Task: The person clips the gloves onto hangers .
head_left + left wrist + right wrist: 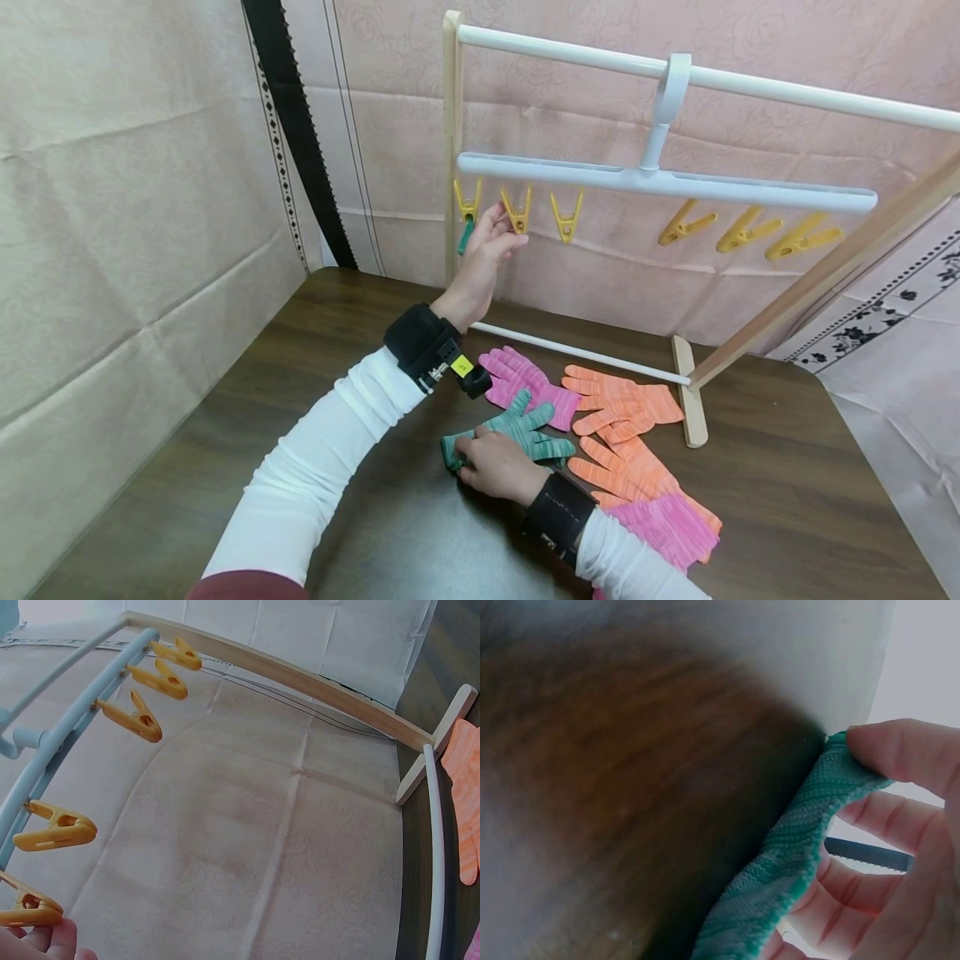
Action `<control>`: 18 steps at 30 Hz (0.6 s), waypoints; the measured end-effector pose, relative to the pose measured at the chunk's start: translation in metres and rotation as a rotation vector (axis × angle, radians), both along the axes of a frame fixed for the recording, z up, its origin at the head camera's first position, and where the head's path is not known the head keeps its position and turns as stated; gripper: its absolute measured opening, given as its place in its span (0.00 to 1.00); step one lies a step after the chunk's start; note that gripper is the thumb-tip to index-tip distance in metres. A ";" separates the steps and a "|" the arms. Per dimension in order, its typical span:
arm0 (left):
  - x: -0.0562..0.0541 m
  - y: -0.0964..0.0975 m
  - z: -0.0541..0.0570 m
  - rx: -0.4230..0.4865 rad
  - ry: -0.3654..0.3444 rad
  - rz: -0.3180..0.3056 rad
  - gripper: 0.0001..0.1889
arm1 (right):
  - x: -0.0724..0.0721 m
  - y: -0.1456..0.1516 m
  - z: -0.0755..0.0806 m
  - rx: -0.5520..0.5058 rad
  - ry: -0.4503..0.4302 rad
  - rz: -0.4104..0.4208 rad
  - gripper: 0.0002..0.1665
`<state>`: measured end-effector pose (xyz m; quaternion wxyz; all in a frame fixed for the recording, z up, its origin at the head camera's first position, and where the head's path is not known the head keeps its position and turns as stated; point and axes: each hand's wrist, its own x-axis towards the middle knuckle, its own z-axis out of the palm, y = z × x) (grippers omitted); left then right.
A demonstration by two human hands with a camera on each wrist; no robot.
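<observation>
My left hand (486,258) is raised to the hanger and pinches the lower part of a yellow clip (517,212), second from the left. In the left wrist view its fingertips (64,937) meet that clip's lower end. Left of it, a narrow green piece (466,236) hangs at the end clip (468,200); its kind is unclear. My right hand (502,467) pinches the cuff of a green striped glove (525,429) lying on the table. In the right wrist view, thumb and fingers hold the cuff edge (780,862).
The pale blue hanger (720,187) hooks over a white rod (562,52) on a wooden stand (453,125). More yellow clips (750,229) hang along it. Pink gloves (517,375) and orange gloves (622,400) lie on the dark table (360,517) beside the green glove.
</observation>
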<state>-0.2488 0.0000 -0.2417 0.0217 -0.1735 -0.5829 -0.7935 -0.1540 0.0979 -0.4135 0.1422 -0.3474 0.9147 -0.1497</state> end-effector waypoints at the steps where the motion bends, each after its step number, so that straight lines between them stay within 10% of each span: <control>1: 0.000 0.000 0.001 0.002 -0.001 0.001 0.30 | 0.000 0.000 0.000 0.000 -0.002 -0.002 0.16; 18: 0.003 0.003 0.006 0.042 0.000 0.018 0.28 | 0.000 0.000 -0.001 -0.011 -0.009 -0.015 0.16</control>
